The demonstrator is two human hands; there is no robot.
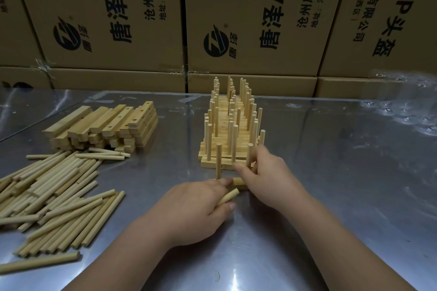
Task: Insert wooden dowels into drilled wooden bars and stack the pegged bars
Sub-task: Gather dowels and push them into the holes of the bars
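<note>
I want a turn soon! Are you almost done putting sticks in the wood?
Not nearly. Done: a big stack of pegged bars stands mid-table. In hand: the right hand grips an upright dowel on a bar that already has one peg; the left hand holds another dowel. Left: a pile of empty bars and many loose dowels.

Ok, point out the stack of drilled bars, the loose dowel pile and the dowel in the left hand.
Stack of drilled bars [132,123], head view, on the top face of a bar.
Loose dowel pile [59,186], head view, mid-pile.
Dowel in the left hand [229,196], head view, on the end sticking out.
</note>
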